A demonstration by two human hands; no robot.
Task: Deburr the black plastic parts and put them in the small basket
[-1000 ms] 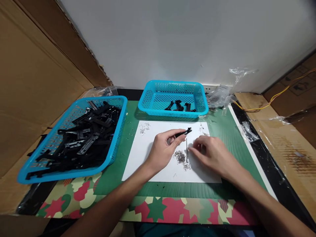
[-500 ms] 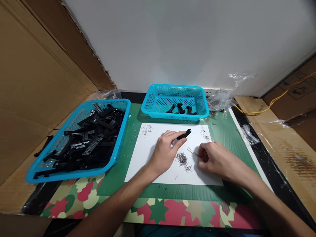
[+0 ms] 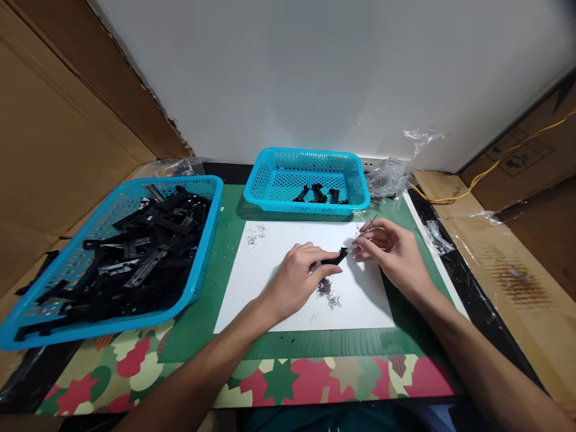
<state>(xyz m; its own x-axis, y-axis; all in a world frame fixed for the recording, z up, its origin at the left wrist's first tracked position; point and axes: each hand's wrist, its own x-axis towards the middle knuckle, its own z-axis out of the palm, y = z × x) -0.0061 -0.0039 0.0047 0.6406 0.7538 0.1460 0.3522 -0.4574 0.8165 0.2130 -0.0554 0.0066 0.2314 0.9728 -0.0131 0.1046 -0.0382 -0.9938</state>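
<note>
My left hand (image 3: 292, 279) pinches a small black plastic part (image 3: 335, 259) between thumb and fingers, above the white sheet of paper (image 3: 261, 288). The part's notched end sticks out to the right. Just right of it, my right hand (image 3: 396, 255) is closed on a thin metal rod-like tool (image 3: 369, 224), whose one end points up past the fingers and the other toward the part. The tip is too small to make out. Below the part lies a pile of tiny bent wire pieces (image 3: 324, 288), partly behind my left hand.
A blue basket (image 3: 207, 240) heaped with black plastic parts stands at the left. Another blue basket (image 3: 265, 201), holding several short black parts, is at the back. More wire bits (image 3: 255, 235) lie on the paper's far left corner. Plastic bags (image 3: 389, 177) and yellow cable (image 3: 477, 180) are at right.
My right hand has picked the metal tool up off the paper, turned it and raised it beside the black part. My left hand keeps its pinch; the part now tilts slightly differently.
</note>
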